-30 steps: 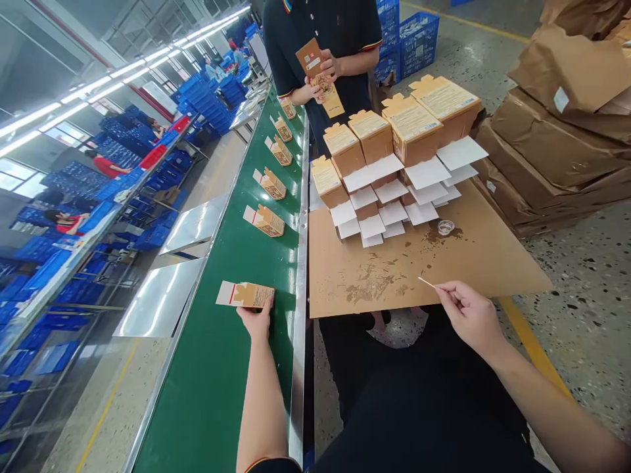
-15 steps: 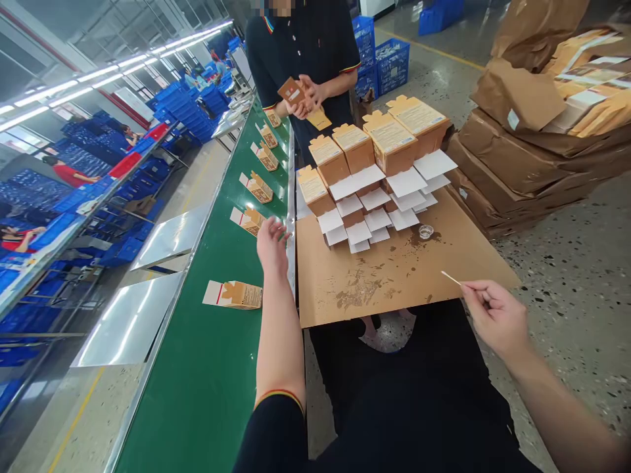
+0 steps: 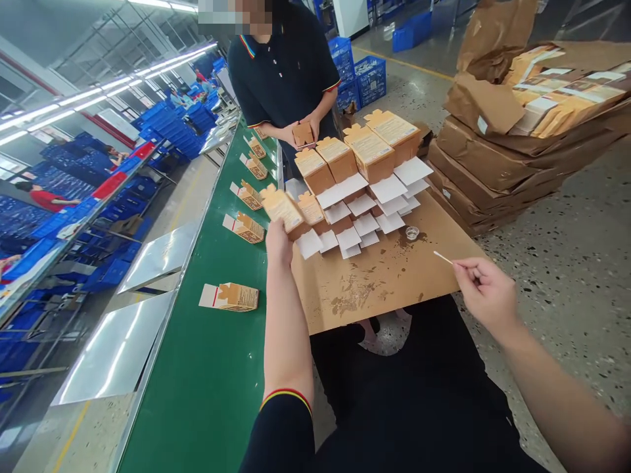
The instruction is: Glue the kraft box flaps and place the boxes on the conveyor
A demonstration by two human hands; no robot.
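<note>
Now your left hand (image 3: 279, 242) fingers closed round carton (image 3: 282, 207), lifted from stack; right hand (image 3: 486, 293) fingers pinch thin stick (image 3: 442, 257), tip toward glue dish (image 3: 412, 232).

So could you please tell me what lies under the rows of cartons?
The cartons stand on a stained cardboard sheet; their white flaps rest on it. Whatever supports the sheet is hidden.

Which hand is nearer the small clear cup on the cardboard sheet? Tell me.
Right. The right hand hangs just right of and below the small clear cup, its thin stick pointing toward it. The left hand is farther left, gripping a carton.
</note>
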